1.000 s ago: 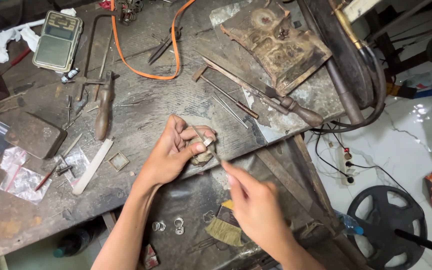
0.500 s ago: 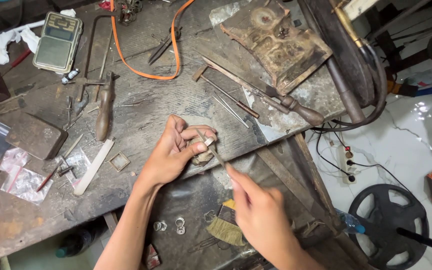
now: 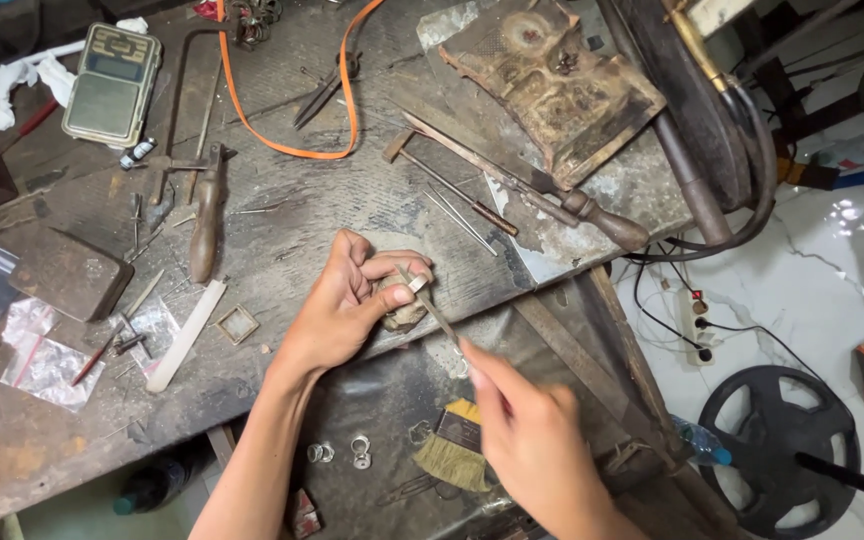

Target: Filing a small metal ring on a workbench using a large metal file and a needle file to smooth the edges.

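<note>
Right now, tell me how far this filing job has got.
Done: two finished-looking rings lie in the tray below the bench. In hand: the left hand pins a small silver ring against the wooden bench peg, while the right hand works a thin file across it. Left: I can't tell how much filing remains; the ring is too small to judge.

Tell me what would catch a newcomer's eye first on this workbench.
First the two hands at the middle of the bench: the left hand presses a small ring against a worn wooden peg, while the right hand works a thin file across it. Next, the bright orange cord curving over the dark, scarred bench at the top. A small brush and loose silver rings lie in the tray below.
</note>
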